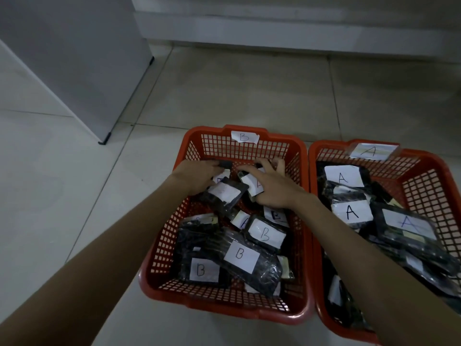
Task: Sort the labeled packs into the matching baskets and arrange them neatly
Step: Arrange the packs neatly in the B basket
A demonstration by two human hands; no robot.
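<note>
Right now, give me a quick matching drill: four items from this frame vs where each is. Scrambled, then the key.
1. B basket
2. A basket
3. right hand
4. grey cabinet

a. far left, on the floor
b. gripping a pack in the B basket
c. right of the other basket
d. under both hands

Pairs: 1-d, 2-c, 3-b, 4-a

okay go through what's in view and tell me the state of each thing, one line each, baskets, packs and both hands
B basket: on the floor, holding jumbled packs, mostly B.
A basket: right of it, holding A packs.
A-labeled pack: in the B basket, gripped by the right hand.
Second A pack: misplaced in the B basket, partly buried.
Left hand: grips a dark pack at the far end.
Right hand: curled round the A-labeled pack.
</note>
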